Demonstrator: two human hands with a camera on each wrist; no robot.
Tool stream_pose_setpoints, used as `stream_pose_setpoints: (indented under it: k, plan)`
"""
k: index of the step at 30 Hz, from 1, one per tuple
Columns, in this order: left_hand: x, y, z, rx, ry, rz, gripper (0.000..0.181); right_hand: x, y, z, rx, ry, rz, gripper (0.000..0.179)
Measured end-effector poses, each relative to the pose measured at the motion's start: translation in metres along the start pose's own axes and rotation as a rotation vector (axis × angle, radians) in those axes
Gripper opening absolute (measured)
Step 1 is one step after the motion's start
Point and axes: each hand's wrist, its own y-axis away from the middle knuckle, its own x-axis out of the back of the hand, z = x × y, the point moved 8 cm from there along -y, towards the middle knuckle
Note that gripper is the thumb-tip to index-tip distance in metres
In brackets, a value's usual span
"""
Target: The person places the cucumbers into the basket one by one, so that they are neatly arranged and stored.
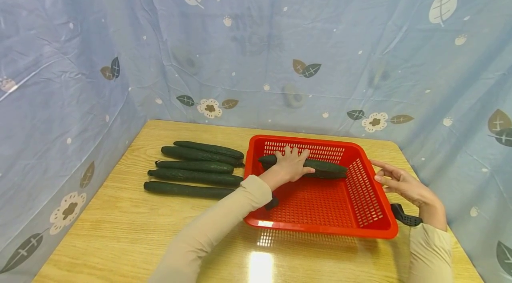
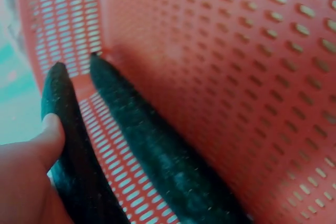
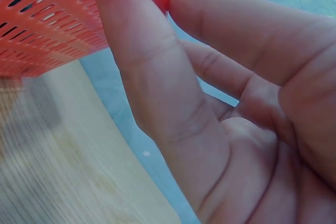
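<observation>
My left hand (image 1: 289, 165) reaches into a red plastic basket (image 1: 320, 230) and grips a dark green cucumber (image 2: 79, 145), its thumb along the side in the left wrist view. Beside that one, a second cucumber (image 2: 157, 135) lies in the basket against the perforated wall. From above, the two overlap near the back wall, and my hand covers part of them. At the basket's right side, my right hand (image 1: 406, 185) pinches the rim between thumb and fingers, as the right wrist view (image 3: 173, 82) of the fingers shows.
Several more cucumbers (image 1: 196, 178) lie in a row on the wooden table (image 1: 120, 229), left of the basket. My left forearm crosses in front of the nearest one's right end. A blue patterned curtain (image 1: 248, 52) hangs behind the table and at both sides.
</observation>
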Motion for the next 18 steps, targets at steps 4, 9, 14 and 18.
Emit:
stream_pose_setpoints:
  k: [4,9,14,18]
  plan:
    - [-0.006,-0.004,0.003,-0.003,-0.017,0.007,0.064,0.0,0.0,-0.001,0.005,0.004,0.002,0.052]
    - [-0.015,-0.006,0.005,0.02,-0.037,-0.008,0.06,0.0,-0.002,-0.002,-0.003,0.006,0.005,0.052]
    - [-0.021,-0.007,0.005,0.028,-0.042,-0.025,0.062,0.0,0.0,-0.003,-0.016,0.013,0.007,0.053]
    - [-0.02,-0.005,0.006,0.025,-0.062,-0.016,0.062,0.0,0.0,-0.002,-0.017,0.019,0.007,0.053]
